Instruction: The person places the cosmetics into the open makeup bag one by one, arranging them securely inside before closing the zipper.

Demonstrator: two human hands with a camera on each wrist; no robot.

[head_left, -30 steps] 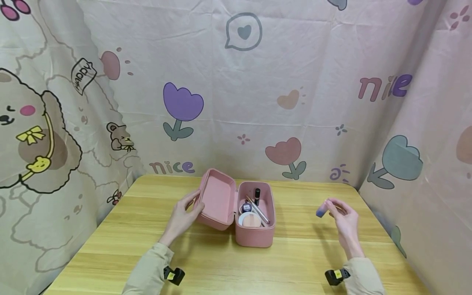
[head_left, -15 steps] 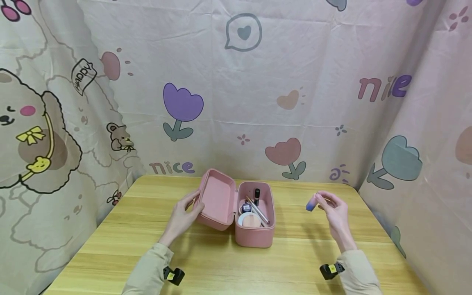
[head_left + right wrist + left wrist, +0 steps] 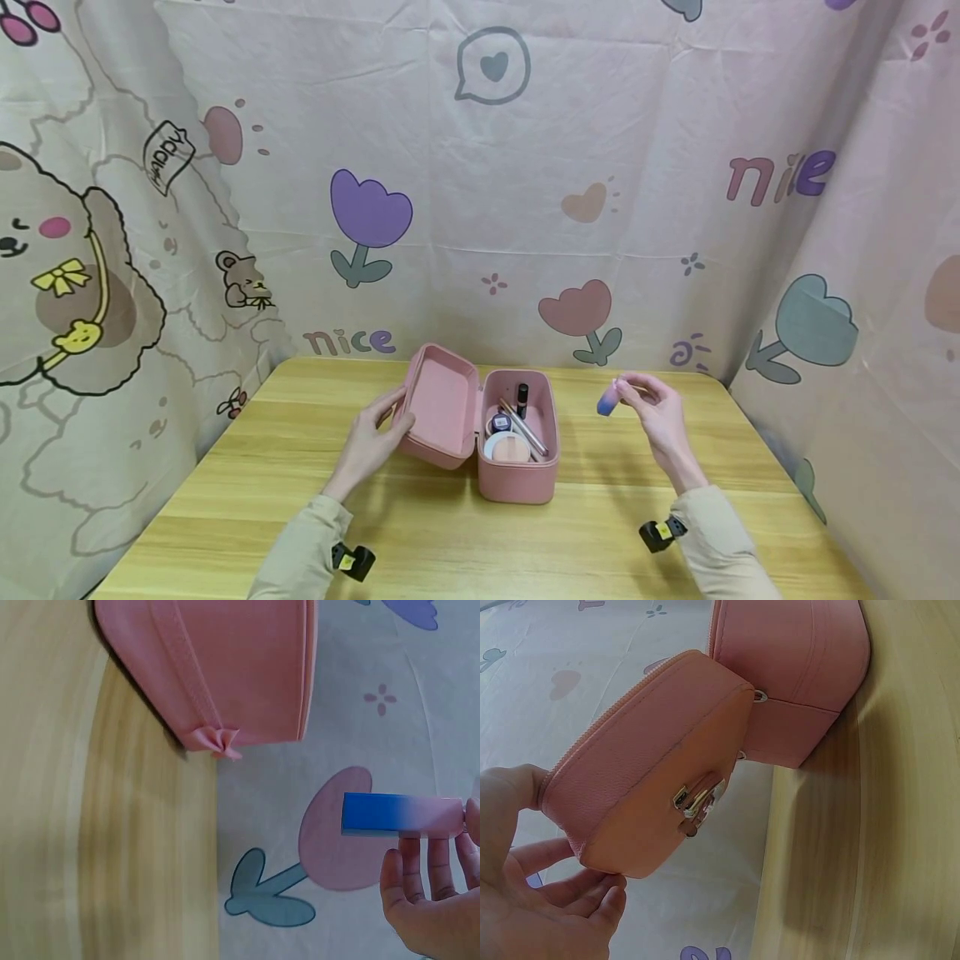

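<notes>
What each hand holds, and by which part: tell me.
Left hand: cosmetic case lid, by its outer edge. Right hand: pink-and-blue tube, by its pink end.

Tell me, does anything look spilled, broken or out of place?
Nothing stands out as spilled or damaged. The pink cosmetic case stands upright, its lid held tilted by the left hand. Slim sticks lie slanted inside; the right hand pinches a pink-and-blue tube.
</notes>
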